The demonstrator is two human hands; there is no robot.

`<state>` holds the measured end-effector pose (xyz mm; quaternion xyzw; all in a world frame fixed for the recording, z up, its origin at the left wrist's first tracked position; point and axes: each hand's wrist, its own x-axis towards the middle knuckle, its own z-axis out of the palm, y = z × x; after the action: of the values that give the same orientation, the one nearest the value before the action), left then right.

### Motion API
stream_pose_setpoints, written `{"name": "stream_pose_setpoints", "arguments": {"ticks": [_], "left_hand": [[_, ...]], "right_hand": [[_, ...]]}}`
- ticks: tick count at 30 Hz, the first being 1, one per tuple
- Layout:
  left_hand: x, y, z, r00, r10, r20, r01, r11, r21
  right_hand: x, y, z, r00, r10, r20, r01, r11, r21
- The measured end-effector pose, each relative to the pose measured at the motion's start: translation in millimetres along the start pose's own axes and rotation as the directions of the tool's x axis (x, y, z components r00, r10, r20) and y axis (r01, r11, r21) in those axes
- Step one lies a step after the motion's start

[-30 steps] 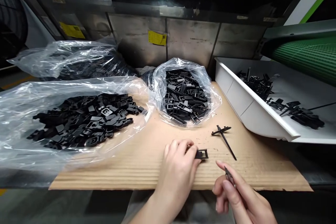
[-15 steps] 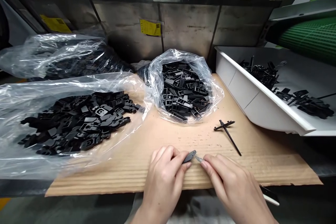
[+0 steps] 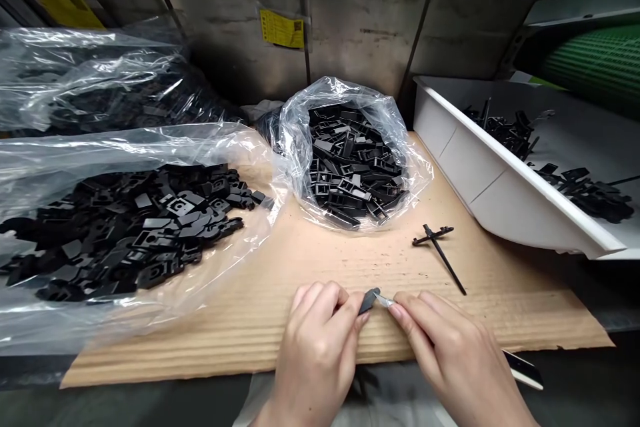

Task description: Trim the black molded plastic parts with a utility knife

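Observation:
My left hand [image 3: 316,347] pinches a small black plastic part [image 3: 369,301] above the front of the corrugated cardboard sheet [image 3: 280,347]. My right hand [image 3: 450,347] grips a small metal blade [image 3: 384,300], whose tip touches the edge of that part. Most of the blade's handle is hidden by my fingers. Beyond my hands, a black plastic runner with a long stem and short crossbar [image 3: 437,250] lies on the cardboard, apart from both hands.
Open plastic bags of black plastic parts [image 3: 130,233] [image 3: 355,163] stand on the cardboard's left and back. A white tray [image 3: 500,173] holding black runners sits at the right. A black-and-white strip [image 3: 523,370] lies past the front right edge. Metal panels rise behind.
My left hand has brought the black part up off the cardboard, and my right hand has moved in so the blade meets it. The view has tilted slightly.

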<state>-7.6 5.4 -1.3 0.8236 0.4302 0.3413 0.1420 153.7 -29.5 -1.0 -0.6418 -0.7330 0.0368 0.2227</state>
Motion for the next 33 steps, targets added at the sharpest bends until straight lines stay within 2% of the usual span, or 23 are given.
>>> {"name": "stream_pose_setpoints", "arguments": {"ticks": [7, 13, 18, 22, 25, 27, 30, 32, 33], "left_hand": [[-1.3, 0.4, -0.5, 1.000, -0.001, 0.018, 0.001, 0.999, -0.041], [-2.1, -0.6, 0.0, 0.999, -0.026, 0.032, 0.028, 0.999, -0.044], [-2.0, -0.8, 0.8, 0.999, -0.017, 0.032, 0.018, 1.000, -0.023], [-2.5, -0.6, 0.6, 0.998, -0.027, 0.053, 0.027, 1.000, -0.006], [-0.3, -1.4, -4.9, 0.992, -0.088, 0.087, 0.096, 0.990, -0.102], [3.0, -1.8, -10.7, 0.974, -0.172, 0.151, 0.209, 0.937, -0.279], [8.1, 0.0, -16.4, 0.931, -0.264, 0.253, 0.363, 0.749, -0.554], [9.3, 3.0, -15.4, 0.920, -0.288, 0.266, 0.392, 0.652, -0.649], [9.0, 4.6, -13.6, 0.920, -0.299, 0.255, 0.391, 0.635, -0.666]], "right_hand": [[7.1, 9.8, -3.0, 0.985, 0.124, -0.118, -0.132, 0.990, -0.055], [13.7, 3.9, -3.1, 0.997, 0.072, 0.008, -0.072, 0.995, 0.072], [29.3, -3.7, 1.9, 0.988, 0.099, 0.115, -0.113, 0.986, 0.122], [33.3, 1.1, 0.7, 0.980, 0.141, 0.139, -0.166, 0.969, 0.185], [27.4, 3.8, -6.8, 0.976, 0.163, 0.146, -0.196, 0.949, 0.248], [22.5, 2.3, -14.3, 0.974, 0.178, 0.141, -0.212, 0.934, 0.287], [19.2, -3.7, -24.3, 0.962, 0.195, 0.191, -0.265, 0.837, 0.479], [20.2, -7.5, -27.3, 0.957, 0.163, 0.238, -0.278, 0.742, 0.610], [21.2, -8.6, -27.7, 0.958, 0.146, 0.247, -0.275, 0.713, 0.645]]}}
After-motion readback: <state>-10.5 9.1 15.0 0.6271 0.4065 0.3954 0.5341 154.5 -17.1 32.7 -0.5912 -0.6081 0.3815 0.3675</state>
